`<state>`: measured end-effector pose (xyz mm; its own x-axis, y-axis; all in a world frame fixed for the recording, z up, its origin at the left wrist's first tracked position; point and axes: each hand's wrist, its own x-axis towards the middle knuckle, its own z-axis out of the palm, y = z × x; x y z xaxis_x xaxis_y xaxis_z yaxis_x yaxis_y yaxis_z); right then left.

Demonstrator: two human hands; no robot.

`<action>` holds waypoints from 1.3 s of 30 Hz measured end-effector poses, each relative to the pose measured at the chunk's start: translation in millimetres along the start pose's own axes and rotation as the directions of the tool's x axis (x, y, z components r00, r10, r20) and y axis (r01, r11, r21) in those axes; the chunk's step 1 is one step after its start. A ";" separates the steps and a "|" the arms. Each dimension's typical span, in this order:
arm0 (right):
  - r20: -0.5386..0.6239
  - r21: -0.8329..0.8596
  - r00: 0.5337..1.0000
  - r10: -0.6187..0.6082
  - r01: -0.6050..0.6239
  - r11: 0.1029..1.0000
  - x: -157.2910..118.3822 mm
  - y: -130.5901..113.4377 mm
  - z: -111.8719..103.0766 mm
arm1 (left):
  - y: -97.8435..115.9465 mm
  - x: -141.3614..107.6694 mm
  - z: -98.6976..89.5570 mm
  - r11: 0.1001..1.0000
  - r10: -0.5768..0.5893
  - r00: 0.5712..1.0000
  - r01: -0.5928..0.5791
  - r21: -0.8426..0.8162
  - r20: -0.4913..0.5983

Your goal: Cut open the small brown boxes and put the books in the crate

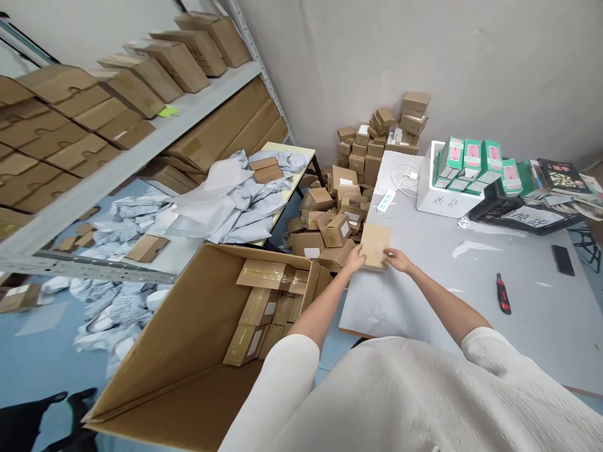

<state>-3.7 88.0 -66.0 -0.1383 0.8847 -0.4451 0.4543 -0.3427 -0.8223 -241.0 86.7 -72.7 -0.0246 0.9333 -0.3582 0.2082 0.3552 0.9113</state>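
Note:
A small flat cardboard box [375, 243] lies at the left edge of the grey-white table [424, 295]. My left hand [354, 258] grips its left side, fingers curled at the near corner. On the opposite side, my right hand [397, 259] pinches the box's right edge between thumb and fingers. Its top is plain brown; the underside is hidden. Below and left of my left arm stands a large open carton [155, 351], with several taped small boxes [259, 301] stacked against its far inner side.
Many small boxes [334, 229] are heaped on the floor beyond the table's left edge. On the table are a power strip [386, 202], a white bin [438, 198] of green boxes, a red-black utility knife [503, 294] and a phone [563, 260]. Metal shelving [141, 144] stands left.

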 end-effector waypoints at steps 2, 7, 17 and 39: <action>-0.025 0.006 1.000 -0.015 0.015 1.000 -2.7 4.6 -0.7 | -1.7 -0.7 4.9 1.000 0.009 0.999 -0.009 0.001 0.033; -0.085 0.016 0.996 0.001 0.000 1.000 -19.4 22.7 -20.8 | -4.1 -2.8 32.8 0.998 -0.003 0.995 -0.003 0.056 0.103; -0.211 0.050 0.973 0.094 -0.085 0.995 -79.3 72.8 -95.5 | 3.7 -12.2 133.7 0.996 -0.025 0.963 0.000 0.093 0.269; -0.236 -0.290 0.972 -0.019 -0.052 0.956 -140.9 193.5 -273.6 | 44.9 -95.7 326.6 0.919 0.006 0.993 -0.052 0.392 0.117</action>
<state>344.5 -16.5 -65.4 0.0649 0.9407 -0.3330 0.6965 -0.2817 -0.6600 90.1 -3.7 -63.9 0.0914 0.9229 -0.3741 0.5755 0.2577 0.7762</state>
